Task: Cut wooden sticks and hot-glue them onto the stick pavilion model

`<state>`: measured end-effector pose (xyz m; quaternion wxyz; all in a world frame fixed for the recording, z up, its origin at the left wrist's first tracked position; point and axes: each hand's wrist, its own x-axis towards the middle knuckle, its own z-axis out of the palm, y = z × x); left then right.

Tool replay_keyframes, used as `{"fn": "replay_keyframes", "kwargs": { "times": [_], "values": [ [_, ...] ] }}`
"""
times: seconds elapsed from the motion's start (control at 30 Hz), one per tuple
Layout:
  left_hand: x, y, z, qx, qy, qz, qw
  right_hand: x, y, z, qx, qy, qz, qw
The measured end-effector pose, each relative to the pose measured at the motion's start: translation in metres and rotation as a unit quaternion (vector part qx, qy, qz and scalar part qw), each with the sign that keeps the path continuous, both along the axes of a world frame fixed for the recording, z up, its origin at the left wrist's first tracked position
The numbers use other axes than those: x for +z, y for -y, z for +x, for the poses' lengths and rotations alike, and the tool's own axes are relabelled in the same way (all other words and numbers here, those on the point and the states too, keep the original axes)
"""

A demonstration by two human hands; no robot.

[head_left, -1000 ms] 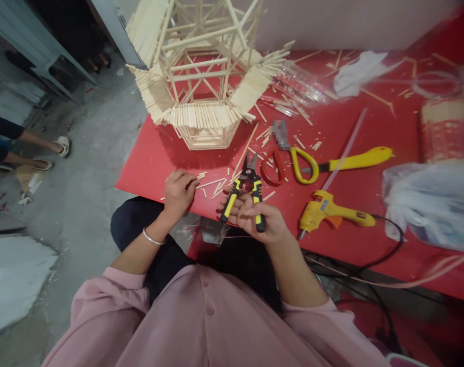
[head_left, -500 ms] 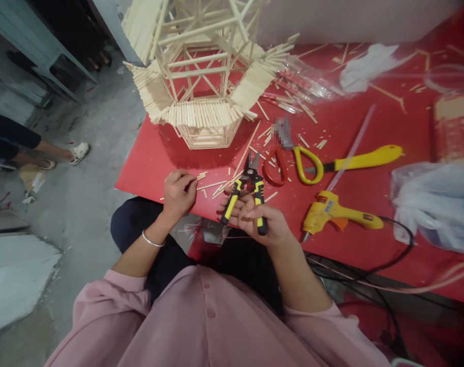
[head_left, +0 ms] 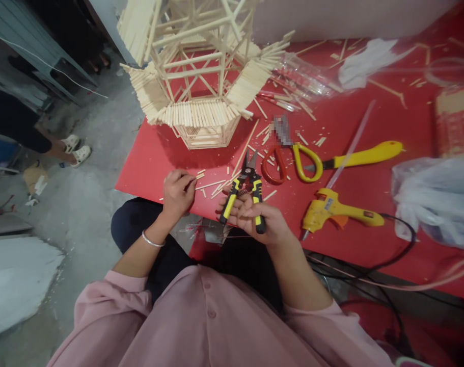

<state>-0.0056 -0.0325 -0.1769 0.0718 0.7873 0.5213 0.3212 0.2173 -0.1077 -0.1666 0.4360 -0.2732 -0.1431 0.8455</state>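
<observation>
My right hand (head_left: 264, 219) holds black-and-yellow cutting pliers (head_left: 248, 171), palm up; the jaws are spread and point away from me. My left hand (head_left: 178, 192) is closed in a pinch at the table's near edge. Short wooden stick pieces (head_left: 200, 176) show at its fingertips; how many it grips I cannot tell. More loose sticks (head_left: 220, 189) lie between the two hands. Behind them stands a tiered model building (head_left: 197, 113) made of wooden sticks, its top cut off by the picture's edge.
On the red table (head_left: 354, 199) lie scissors with red and yellow handles (head_left: 308, 163), a yellow-handled knife (head_left: 373, 156), a yellow glue gun (head_left: 327, 211) with a black cord, and plastic bags (head_left: 434, 204). A clear packet of sticks (head_left: 300, 76) is farther back. At left, another person's feet (head_left: 79, 153) stand on the floor.
Both hands and the pliers stay nearly as they were. The other person's feet at left have shifted and now stand closer together.
</observation>
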Motion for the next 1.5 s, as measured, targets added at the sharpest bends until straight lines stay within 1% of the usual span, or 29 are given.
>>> {"fn": "replay_keyframes", "kwargs": {
  "times": [0.37,0.5,0.73,0.8,0.83,0.9,0.93,0.97,1.0,1.07,1.1,1.17,1.2,1.27,1.3,1.37,1.43,1.5],
  "values": [
    [-0.001,-0.001,-0.001,0.002,-0.030,0.016,0.999,-0.001,0.000,-0.001,-0.001,0.001,0.005,1.000],
    [0.001,0.000,-0.001,0.001,-0.033,0.010,0.999,-0.001,0.000,-0.001,0.000,-0.001,0.006,1.000],
    [-0.001,-0.001,-0.002,0.002,-0.038,0.000,0.999,0.000,0.000,0.000,0.002,-0.001,0.010,1.000],
    [0.004,0.000,-0.002,0.012,-0.024,-0.005,1.000,0.005,0.004,0.000,0.013,0.014,0.022,1.000],
    [0.009,0.001,-0.001,0.019,-0.005,-0.008,1.000,0.009,0.007,-0.001,0.022,0.030,0.029,0.999],
    [0.024,0.005,0.001,0.038,0.057,-0.012,0.998,0.017,0.017,-0.003,0.042,0.095,0.042,0.994],
    [0.033,0.007,0.002,0.046,0.097,-0.016,0.994,0.022,0.022,-0.004,0.051,0.152,0.050,0.986],
    [0.043,0.010,0.004,0.051,0.139,-0.024,0.989,0.026,0.028,-0.006,0.053,0.221,0.063,0.972],
    [0.053,0.014,0.007,0.049,0.184,-0.040,0.981,0.030,0.033,-0.009,0.050,0.297,0.084,0.950],
    [0.070,0.020,0.012,0.030,0.261,-0.085,0.961,0.038,0.041,-0.014,0.037,0.430,0.154,0.889],
    [0.078,0.024,0.014,0.017,0.288,-0.102,0.952,0.041,0.044,-0.017,0.032,0.477,0.198,0.856],
    [0.089,0.030,0.018,-0.002,0.316,-0.113,0.942,0.046,0.047,-0.022,0.031,0.540,0.274,0.795],
    [0.093,0.032,0.019,-0.009,0.322,-0.110,0.940,0.048,0.048,-0.024,0.033,0.566,0.297,0.768],
    [0.098,0.038,0.020,-0.019,0.330,-0.100,0.939,0.051,0.050,-0.028,0.032,0.613,0.321,0.721],
    [0.100,0.041,0.020,-0.024,0.331,-0.096,0.938,0.053,0.050,-0.029,0.032,0.632,0.326,0.702],
    [0.102,0.048,0.019,-0.033,0.329,-0.089,0.939,0.056,0.052,-0.031,0.036,0.659,0.333,0.673],
    [0.104,0.054,0.018,-0.039,0.321,-0.082,0.943,0.058,0.055,-0.033,0.039,0.674,0.339,0.655],
    [0.106,0.060,0.017,-0.044,0.308,-0.069,0.948,0.059,0.058,-0.034,0.034,0.682,0.344,0.645]
  ]
}}
